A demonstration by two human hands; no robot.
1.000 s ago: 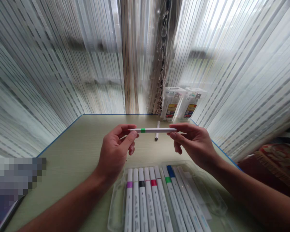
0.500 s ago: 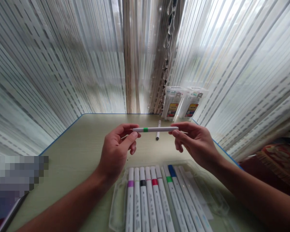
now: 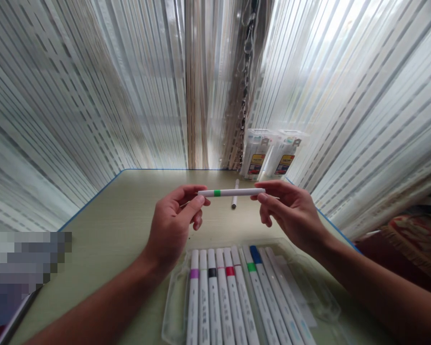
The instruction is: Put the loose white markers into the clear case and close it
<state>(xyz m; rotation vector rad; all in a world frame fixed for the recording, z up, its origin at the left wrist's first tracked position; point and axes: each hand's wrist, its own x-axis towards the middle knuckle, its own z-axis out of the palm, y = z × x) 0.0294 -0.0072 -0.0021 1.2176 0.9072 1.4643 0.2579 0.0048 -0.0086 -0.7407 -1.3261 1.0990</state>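
Observation:
Level above the table, a white marker with a green band spans the gap between my hands. My left hand pinches its left end, near the band, between thumb and fingers. The right end is pinched by my right hand. Below and nearer to me, a clear plastic case holds several white markers in a row, with purple, black, red, green and blue marks. Beyond the held marker, another white marker with a dark tip lies on the table, partly hidden behind it.
Two clear plastic boxes with yellow labels stand at the back right of the pale green table, which has a blue edge. Striped string curtains hang behind. A patterned fringed cloth is at right; a blurred-out object is at left.
Almost nothing differs. The marker stays level between both hands, and the curtain's strings and beads have shifted slightly.

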